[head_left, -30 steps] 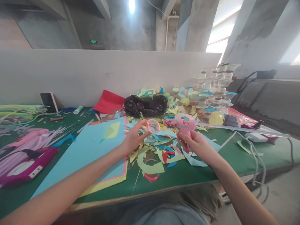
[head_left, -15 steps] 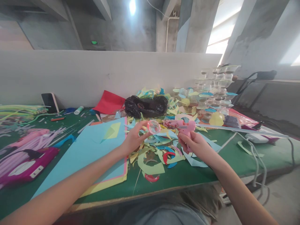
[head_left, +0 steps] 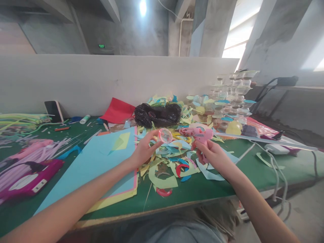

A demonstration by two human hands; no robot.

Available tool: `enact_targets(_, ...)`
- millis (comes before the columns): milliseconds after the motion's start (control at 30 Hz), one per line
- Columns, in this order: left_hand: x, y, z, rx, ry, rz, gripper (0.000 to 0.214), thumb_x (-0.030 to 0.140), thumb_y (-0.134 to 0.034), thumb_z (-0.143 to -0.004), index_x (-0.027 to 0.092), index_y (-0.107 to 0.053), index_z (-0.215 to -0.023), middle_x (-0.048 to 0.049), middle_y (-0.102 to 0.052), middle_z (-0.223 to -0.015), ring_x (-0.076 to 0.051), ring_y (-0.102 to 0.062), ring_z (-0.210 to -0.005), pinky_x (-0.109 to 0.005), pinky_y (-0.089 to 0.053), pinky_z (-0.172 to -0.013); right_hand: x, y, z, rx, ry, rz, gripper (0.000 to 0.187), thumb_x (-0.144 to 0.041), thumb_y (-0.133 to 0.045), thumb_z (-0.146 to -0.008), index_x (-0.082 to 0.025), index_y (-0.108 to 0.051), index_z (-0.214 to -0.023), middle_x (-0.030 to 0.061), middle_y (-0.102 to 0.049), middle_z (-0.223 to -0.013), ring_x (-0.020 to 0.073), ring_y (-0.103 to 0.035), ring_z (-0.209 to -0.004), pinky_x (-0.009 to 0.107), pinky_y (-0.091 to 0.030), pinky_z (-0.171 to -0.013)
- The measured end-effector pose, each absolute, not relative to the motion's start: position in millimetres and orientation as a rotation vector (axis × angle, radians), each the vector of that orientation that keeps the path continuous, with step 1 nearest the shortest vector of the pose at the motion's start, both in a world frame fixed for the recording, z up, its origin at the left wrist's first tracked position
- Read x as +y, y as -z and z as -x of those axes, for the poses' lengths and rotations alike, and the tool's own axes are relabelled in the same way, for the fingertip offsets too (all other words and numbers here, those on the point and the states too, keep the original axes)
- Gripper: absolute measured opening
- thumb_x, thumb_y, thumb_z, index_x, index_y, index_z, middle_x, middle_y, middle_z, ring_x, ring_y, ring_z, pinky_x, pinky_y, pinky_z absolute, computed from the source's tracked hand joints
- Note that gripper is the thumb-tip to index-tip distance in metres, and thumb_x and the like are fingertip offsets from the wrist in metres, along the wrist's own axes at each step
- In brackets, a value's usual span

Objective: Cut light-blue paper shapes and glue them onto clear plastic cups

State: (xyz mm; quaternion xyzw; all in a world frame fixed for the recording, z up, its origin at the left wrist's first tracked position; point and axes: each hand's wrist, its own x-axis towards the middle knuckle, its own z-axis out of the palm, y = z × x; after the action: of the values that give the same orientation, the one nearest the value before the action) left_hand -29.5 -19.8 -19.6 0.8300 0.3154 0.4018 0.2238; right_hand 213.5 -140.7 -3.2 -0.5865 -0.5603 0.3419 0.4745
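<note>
A green-topped table (head_left: 194, 193) is backed by a white partition (head_left: 76, 81); beyond it, a grey wall (head_left: 152, 37) is lit by a lamp (head_left: 143, 7), and a bright window (head_left: 235, 50) is flanked by a concrete pillar (head_left: 215, 30)

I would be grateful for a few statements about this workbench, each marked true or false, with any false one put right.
1. The left hand holds a clear round piece with a reddish rim. True.
2. The right hand grips a pink glue gun. True.
3. The crumpled bag is white. False: the crumpled bag is black.
4. The red sheet lies farther from the camera than the large blue sheet. True.
5. The phone lies flat. False: the phone stands up, leaning slightly.
</note>
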Motion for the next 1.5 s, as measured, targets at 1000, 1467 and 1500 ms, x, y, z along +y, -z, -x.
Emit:
enact_targets(1000,-24,16,30,0.829,-1.016,-2.490,0.041,0.051,-0.052,-0.092,0.025,-0.058,-0.123,-0.0074,-0.064,-0.124,-0.020,-0.062,-0.100,-0.033,-0.050,-0.087,-150,-2,-207,-1.586,-0.931,1.341,0.049,-0.060,-0.048,-0.089,-0.023,-0.046,-0.057,-0.0030,-0.049,-0.049,0.0133,-0.050,-0.051,0.028,-0.045,-0.059)
enact_targets(1467,-23,16,30,0.813,-1.025,-2.498,0.038,0.048,-0.053,-0.092,0.025,-0.059,-0.122,-0.0066,-0.064,-0.123,-0.020,-0.062,-0.102,-0.033,-0.050,-0.089,-150,-2,-207,-1.588,-0.924,1.348,0.051,-0.058,-0.048,-0.090,-0.023,-0.043,-0.053,-0.0027,-0.049,-0.048,0.0128,-0.049,-0.051,0.028,-0.044,-0.059)
enact_targets(1500,-24,16,30,0.816,-1.021,-2.490,0.039,0.049,-0.053,-0.092,0.025,-0.059,-0.122,-0.0065,-0.064,-0.122,-0.020,-0.062,-0.102,-0.033,-0.050,-0.088,-150,-2,-207,-1.587,-0.925,1.349,0.050,-0.057,-0.048,-0.090,-0.023,-0.044,-0.054,-0.0027,-0.049,-0.049,0.0128,-0.049,-0.051,0.028,-0.044,-0.059)
